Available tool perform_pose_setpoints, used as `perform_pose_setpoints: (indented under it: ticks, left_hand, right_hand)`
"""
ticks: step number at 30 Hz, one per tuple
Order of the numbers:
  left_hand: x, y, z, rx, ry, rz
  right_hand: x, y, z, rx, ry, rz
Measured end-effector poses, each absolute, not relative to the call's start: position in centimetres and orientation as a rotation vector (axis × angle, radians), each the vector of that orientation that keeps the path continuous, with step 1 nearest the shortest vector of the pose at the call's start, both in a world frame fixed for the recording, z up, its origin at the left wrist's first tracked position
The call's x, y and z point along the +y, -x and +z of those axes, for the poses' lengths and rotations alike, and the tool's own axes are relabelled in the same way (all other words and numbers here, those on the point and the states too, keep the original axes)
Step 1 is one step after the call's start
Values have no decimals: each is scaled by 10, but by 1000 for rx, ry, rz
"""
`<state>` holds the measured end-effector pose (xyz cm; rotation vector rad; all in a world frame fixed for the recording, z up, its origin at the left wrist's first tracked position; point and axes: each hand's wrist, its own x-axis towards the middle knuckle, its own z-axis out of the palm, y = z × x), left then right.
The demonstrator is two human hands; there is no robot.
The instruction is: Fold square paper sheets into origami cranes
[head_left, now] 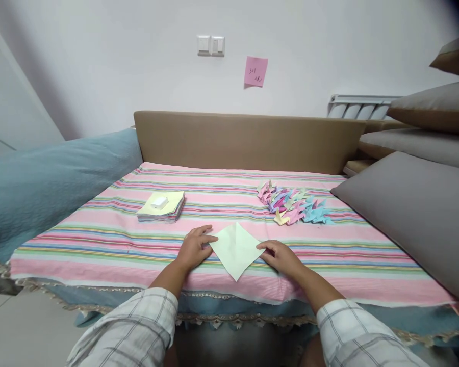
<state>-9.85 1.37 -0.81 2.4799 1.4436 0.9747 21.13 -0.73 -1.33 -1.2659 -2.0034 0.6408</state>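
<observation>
A pale green square of paper [237, 252] lies turned like a diamond on the striped cloth, with a faint crease down from its far corner. My left hand [195, 246] pinches its left corner between thumb and forefinger. At the opposite corner my right hand [279, 256] grips the paper the same way. Beyond my left hand sits a stack of coloured paper squares [160, 216], yellow on top, with a small white box [159, 203] resting on it. Several folded paper cranes [294, 206] in pink, purple, yellow and blue are heaped past my right hand.
The pink striped cloth [110, 224] covers a sofa seat with a brown backrest [248, 142]. Grey cushions [413, 214] are piled at the right, and a blue covered armrest [61, 178] borders the left. A pink note [256, 71] and light switches [210, 46] are on the wall.
</observation>
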Motion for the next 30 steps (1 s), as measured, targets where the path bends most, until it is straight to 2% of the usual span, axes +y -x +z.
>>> perform_pose_setpoints:
  ticks: [18, 25, 30]
  left_hand:
    - [11, 91, -5, 1408, -2647, 797]
    - [10, 93, -8, 1393, -2665, 822]
    - [9, 93, -8, 1409, -2640, 827]
  right_hand:
    - [-11, -206, -4, -2098, 1390, 574]
    - [1, -206, 4, -2012, 1406, 801]
    - [7, -201, 3, -1961, 1517, 799]
